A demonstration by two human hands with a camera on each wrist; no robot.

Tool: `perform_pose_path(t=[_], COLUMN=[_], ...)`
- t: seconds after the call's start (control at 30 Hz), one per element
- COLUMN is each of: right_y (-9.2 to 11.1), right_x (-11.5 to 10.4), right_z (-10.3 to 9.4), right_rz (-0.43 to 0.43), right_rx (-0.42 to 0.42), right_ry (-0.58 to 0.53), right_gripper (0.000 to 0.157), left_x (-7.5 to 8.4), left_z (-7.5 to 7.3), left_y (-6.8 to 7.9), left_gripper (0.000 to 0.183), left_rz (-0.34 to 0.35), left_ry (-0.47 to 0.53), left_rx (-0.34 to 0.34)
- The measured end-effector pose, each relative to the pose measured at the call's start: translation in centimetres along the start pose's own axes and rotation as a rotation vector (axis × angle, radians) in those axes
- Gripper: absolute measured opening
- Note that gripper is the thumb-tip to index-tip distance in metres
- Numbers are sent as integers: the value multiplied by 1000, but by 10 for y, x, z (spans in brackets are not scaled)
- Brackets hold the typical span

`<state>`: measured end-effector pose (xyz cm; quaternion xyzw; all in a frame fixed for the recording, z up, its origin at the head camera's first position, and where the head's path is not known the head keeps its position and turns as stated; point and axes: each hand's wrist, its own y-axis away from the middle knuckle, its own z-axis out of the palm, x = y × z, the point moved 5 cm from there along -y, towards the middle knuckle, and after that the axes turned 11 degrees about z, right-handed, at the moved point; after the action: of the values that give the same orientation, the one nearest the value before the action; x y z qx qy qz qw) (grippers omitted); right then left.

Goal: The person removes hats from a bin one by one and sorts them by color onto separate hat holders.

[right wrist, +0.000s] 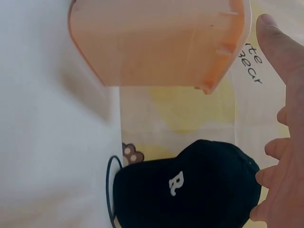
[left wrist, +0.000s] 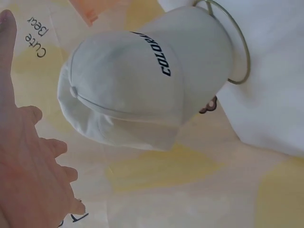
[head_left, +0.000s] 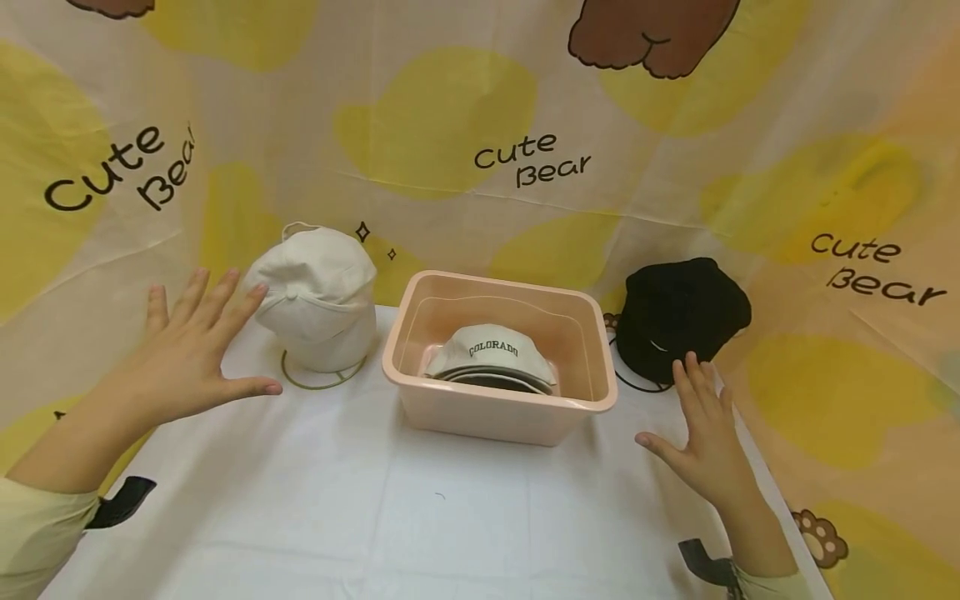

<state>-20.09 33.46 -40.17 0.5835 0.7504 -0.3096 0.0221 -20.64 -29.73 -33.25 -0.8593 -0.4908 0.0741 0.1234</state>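
Note:
In the head view my left hand (head_left: 191,346) is raised with fingers spread, just left of a white baseball cap (head_left: 311,279) on a wire stand (head_left: 322,383). Dark lettering shows on this cap (left wrist: 128,80) in the left wrist view. My right hand (head_left: 708,437) hovers, fingers extended, in front of a black cap (head_left: 682,317) that sits on a black wire stand. A pale letter marks the black cap (right wrist: 190,190) in the right wrist view. Between the hands stands a pink plastic bin (head_left: 510,417) with a white COLORADO cap (head_left: 495,350) inside. Neither hand holds anything.
A white cloth (head_left: 450,517) covers the table. Behind it and along the sides hangs a yellow and beige printed curtain (head_left: 442,108) with "Cute Bear" lettering. Dark straps (head_left: 123,502) circle both wrists.

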Motion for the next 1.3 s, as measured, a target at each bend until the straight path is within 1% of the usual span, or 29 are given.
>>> perform_pose_path(t=[0.1, 0.23, 0.37, 0.5, 0.63, 0.7, 0.83, 0.93, 1.07, 1.17, 1.3], right_y=[-2, -5, -9, -15, -20, -21, -22, -22, -26, -29, -27], right_x=[-4, -9, -14, -20, -24, -26, -29, -31, -34, -35, -36], right_z=[2, 5, 8, 11, 15, 18, 23, 27, 30, 32, 37], right_rz=[-4, 6, 18, 21, 22, 24, 33, 46, 57, 65, 93], right_rx=[-10, -35, -59, -75, -87, -93, -117, -135, -136, -137, -150], right_ry=[-50, -86, -121, -179, -230, -246, -270, -294, -312, -330, -355], right_gripper=[114, 117, 120, 121, 120, 120, 119, 118, 117, 117, 117], left_x=[5, 15, 27, 41, 55, 61, 75, 87, 98, 105, 114], left_z=[-4, -9, -16, -22, -26, -27, -26, -24, -21, -16, -5], left_y=[-8, -19, -33, -49, -64, -70, -81, -89, -101, -109, -119], left_gripper=[129, 129, 129, 129, 129, 127, 124, 123, 121, 121, 119], left_rz=[15, 43, 75, 116, 157, 166, 192, 227, 265, 278, 279], left_ry=[15, 28, 39, 50, 55, 64, 133, 192, 233, 287, 395], left_rx=[10, 16, 27, 27, 13, -2, -26, -25, -35, -71, -143])
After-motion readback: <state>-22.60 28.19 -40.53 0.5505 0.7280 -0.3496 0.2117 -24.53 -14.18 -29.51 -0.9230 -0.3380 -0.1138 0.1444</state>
